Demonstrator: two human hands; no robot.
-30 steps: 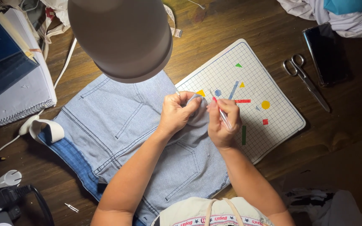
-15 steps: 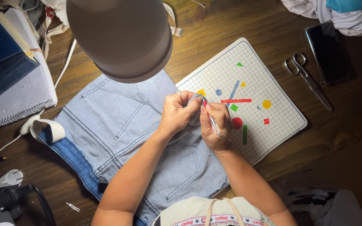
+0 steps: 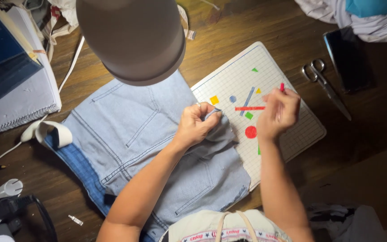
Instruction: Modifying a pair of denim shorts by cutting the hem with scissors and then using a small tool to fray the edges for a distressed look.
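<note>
Right hand has lifted away gripping a red tool; left hand pinches bunched pale denim.

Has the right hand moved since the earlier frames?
Yes. The right hand has pulled away from the left hand, going right and up over the gridded mat.

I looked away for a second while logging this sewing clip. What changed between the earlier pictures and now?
The right hand, gripping a red-tipped tool, pulled away to the right, from the denim fold out over the gridded mat. The left hand kept pinching the fold of the jeans. Scissors, lamp and notebook stayed put.
</note>
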